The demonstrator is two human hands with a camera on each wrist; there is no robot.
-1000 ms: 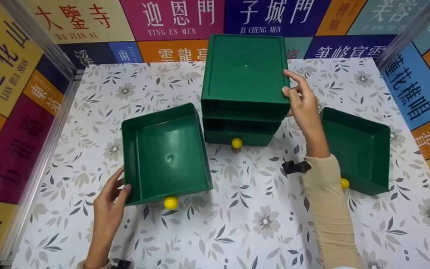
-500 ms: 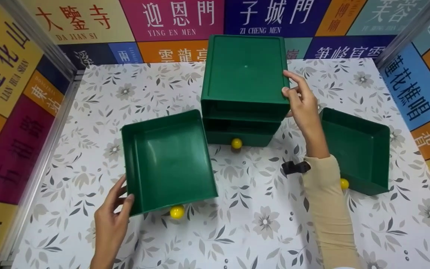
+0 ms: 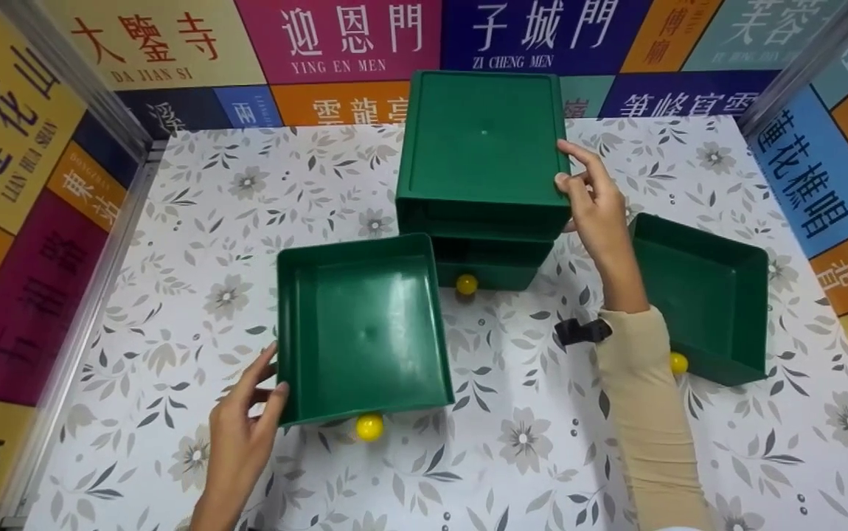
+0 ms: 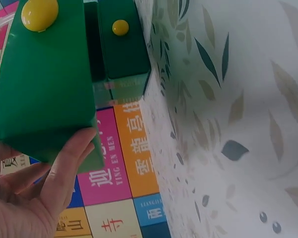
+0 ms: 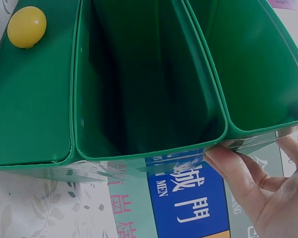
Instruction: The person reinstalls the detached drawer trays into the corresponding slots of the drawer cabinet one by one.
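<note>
A green drawer with a yellow knob is held above the table. My left hand grips its left side; the left wrist view shows fingers against the drawer's wall. Behind it stands a green drawer cabinet with three levels. The top and middle compartments are hollow, and a drawer with a yellow knob sits in the bottom level. My right hand holds the cabinet's right side, thumb near the front edge and a finger further back.
Another green drawer with a yellow knob lies on the table at the right, partly behind the right forearm. The table has a leaf-patterned cover. Panels printed with characters stand along the back and sides.
The left hand has brought the drawer toward me and to the right, turning it squarer, so it now overlaps the cabinet's lower left front. The right hand and cabinet have stayed put.
</note>
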